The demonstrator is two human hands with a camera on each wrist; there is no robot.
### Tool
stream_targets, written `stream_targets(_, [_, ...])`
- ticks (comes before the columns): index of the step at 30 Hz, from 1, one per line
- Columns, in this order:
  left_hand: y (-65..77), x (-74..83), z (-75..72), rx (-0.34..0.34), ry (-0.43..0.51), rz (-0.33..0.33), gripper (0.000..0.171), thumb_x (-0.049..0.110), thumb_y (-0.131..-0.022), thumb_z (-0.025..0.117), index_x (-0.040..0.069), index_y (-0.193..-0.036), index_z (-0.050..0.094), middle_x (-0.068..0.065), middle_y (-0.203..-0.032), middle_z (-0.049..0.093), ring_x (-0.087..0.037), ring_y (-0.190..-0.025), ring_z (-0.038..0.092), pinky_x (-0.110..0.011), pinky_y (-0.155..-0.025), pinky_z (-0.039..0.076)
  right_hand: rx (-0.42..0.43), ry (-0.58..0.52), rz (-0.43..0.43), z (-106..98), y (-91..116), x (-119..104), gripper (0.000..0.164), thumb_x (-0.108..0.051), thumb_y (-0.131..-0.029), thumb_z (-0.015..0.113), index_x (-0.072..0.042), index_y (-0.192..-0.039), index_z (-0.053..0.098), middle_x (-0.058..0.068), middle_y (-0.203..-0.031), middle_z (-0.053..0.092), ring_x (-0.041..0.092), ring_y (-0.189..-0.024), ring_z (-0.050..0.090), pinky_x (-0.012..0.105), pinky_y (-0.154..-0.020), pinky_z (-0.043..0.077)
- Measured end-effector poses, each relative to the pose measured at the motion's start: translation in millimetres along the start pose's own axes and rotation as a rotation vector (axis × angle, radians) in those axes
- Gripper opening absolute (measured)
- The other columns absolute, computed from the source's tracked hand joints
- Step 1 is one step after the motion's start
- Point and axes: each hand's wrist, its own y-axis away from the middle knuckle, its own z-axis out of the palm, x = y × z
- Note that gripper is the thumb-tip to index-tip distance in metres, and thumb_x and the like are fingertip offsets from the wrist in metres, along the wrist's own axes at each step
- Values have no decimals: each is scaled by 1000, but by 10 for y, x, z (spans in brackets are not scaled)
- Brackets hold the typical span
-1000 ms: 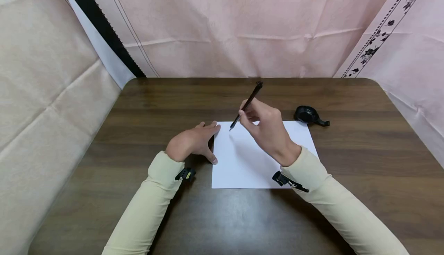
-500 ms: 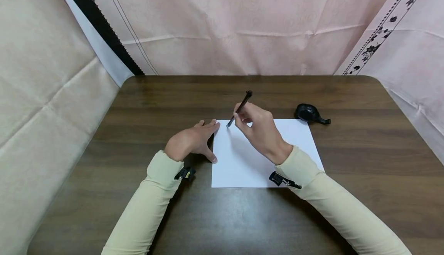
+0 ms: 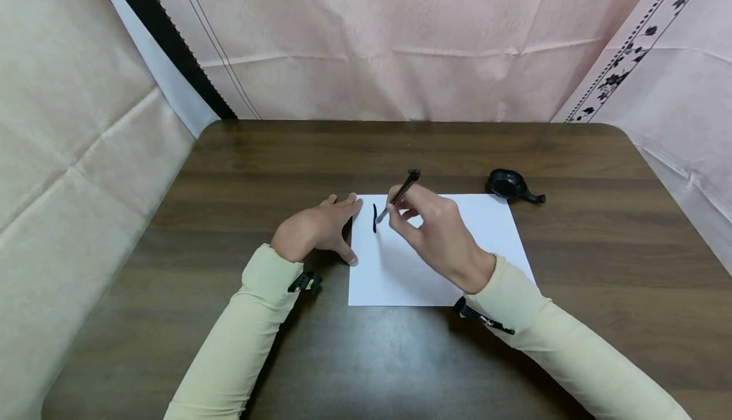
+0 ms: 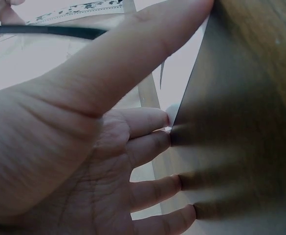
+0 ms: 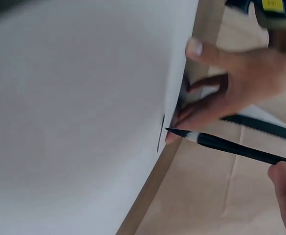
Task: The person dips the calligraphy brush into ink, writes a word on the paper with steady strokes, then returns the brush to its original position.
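room between sleeves (image 3: 243,328) (brush (image 3: 405,187) beyond)

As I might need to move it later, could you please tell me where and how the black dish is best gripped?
The black dish is probably best pinched by its narrow stub, coming from the right: the stub juts that way, away from the paper.

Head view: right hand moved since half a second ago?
Yes: the right hand has moved toward the near side, away from the far edge of the table.
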Motion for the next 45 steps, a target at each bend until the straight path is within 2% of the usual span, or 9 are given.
stream_targets(4, [6,1,6,0,17,7,120,42,-85,90,20,-172,11,0,-179,0,-34,-164,-4,-61,-125,26,90,-1,8,10,-78,131,11,3,-97,69,0,-107,68,10,-100,74,21,-90,77,33,-76,63])
stream_targets(8, [15,14,19,-1,27,9,120,42,-85,90,21,-172,11,1,-179,0,-33,-164,-4,-61,-125,26,113,-20,25,52,-108,234,9,2,-99,67,1,-108,68,11,-100,75,20,-87,77,34,-76,64])
stream_targets(20, [6,12,1,6,16,2,120,43,-84,91,21,-172,11,1,-179,1,-33,-164,-4,-61,-124,26,85,-18,74,102,-93,296,9,1,-100,68,0,-108,69,11,-101,75,19,-88,76,33,-74,63])
stream_targets(29, [8,-10,-4,14,2,3,119,41,-85,91,18,-172,13,-2,-179,2,-34,-164,-2,-62,-124,26,21,-11,145,-77,-34,156,9,2,-97,68,-4,-104,68,8,-98,76,19,-87,77,33,-73,64])
stream_targets(35, [17,-22,5,17,15,4,119,38,-85,91,19,-172,12,-1,-179,2,-34,-164,-3,-62,-125,24,-46,-18,199,-174,-74,87,10,3,-96,66,-5,-102,68,7,-95,77,17,-82,77,33,-74,64])
stream_targets(40, [11,-28,24,16,23,4,120,39,-85,91,20,-172,11,-1,-179,1,-33,-164,-4,-62,-124,25,-91,-13,268,-220,-159,120,7,-2,-99,67,-7,-104,69,5,-92,77,16,-82,76,37,-75,63])
stream_targets(45, [6,-4,15,8,20,10,120,39,-85,90,20,-172,9,0,-179,-1,-33,-164,-5,-61,-124,26,-69,-23,307,-247,-207,220,5,-4,-101,67,-7,-105,69,5,-92,77,16,-82,75,38,-73,61])
